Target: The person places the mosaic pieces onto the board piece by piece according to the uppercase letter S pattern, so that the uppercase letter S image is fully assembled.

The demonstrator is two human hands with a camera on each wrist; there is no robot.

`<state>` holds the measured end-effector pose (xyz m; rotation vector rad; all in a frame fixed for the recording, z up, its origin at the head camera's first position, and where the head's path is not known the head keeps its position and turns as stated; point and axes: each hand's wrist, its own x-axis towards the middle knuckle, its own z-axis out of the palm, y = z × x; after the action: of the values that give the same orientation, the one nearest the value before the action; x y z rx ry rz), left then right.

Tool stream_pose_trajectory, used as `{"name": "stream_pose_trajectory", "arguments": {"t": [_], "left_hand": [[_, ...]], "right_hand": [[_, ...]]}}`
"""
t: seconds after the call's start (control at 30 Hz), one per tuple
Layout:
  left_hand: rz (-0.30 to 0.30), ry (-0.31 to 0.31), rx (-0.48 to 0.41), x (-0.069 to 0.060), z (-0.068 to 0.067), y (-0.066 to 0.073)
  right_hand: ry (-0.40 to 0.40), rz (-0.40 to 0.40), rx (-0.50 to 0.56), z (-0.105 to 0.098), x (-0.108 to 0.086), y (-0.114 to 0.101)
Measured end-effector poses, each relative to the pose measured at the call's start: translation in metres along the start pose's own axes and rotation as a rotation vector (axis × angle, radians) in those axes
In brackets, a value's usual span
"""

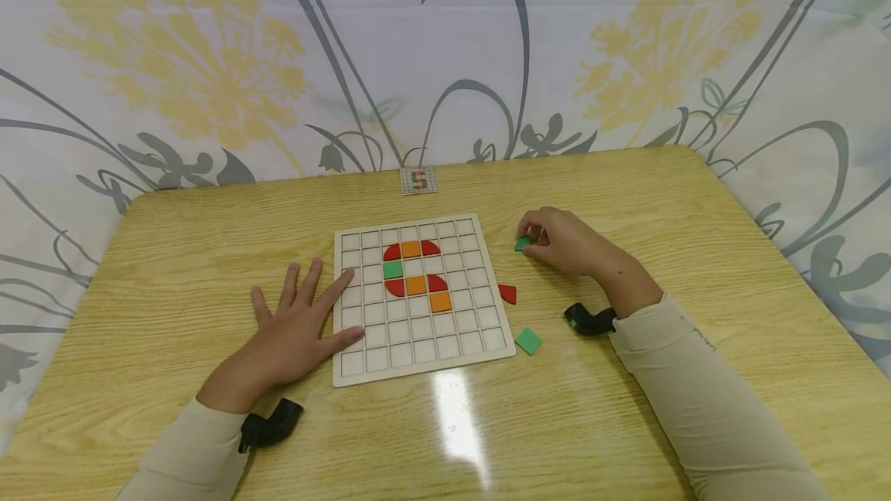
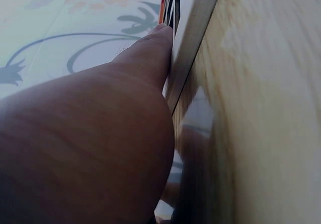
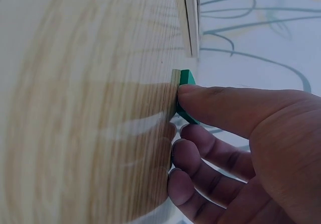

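A pale grid board lies flat on the table, with several red rounded tiles, three orange square tiles and one green square tile set in it in a curving shape. The left hand is spread beside it, thumb and index finger resting on its left edge. In the left wrist view the thumb touches the board's side. To the right of the board, the right hand pinches a green tile between thumb and fingers at the table surface. Part of that tile is hidden by the fingers.
Near the board's right edge lie a loose red tile and a loose green square tile. A small card with a coloured S-like pattern lies at the table's back edge, before a flower-patterned cloth.
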<state>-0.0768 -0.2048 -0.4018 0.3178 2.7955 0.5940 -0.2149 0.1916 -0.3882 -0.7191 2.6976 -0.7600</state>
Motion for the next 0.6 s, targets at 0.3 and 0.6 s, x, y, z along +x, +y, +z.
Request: {"name": "stream_pose_trajectory", "arguments": {"t": [0.3,0.6], "left_hand": [[0.000,0.001,0.002,0.0006,0.0005,-0.0007],[0.000,0.000,0.004,0.0009,0.0003,-0.0007]], "right_hand": [[-0.002,0.020,0.033,0.0001,0.0002,-0.0013],[0.007,0.009,0.026,0.0004,-0.0009,-0.0014]]}}
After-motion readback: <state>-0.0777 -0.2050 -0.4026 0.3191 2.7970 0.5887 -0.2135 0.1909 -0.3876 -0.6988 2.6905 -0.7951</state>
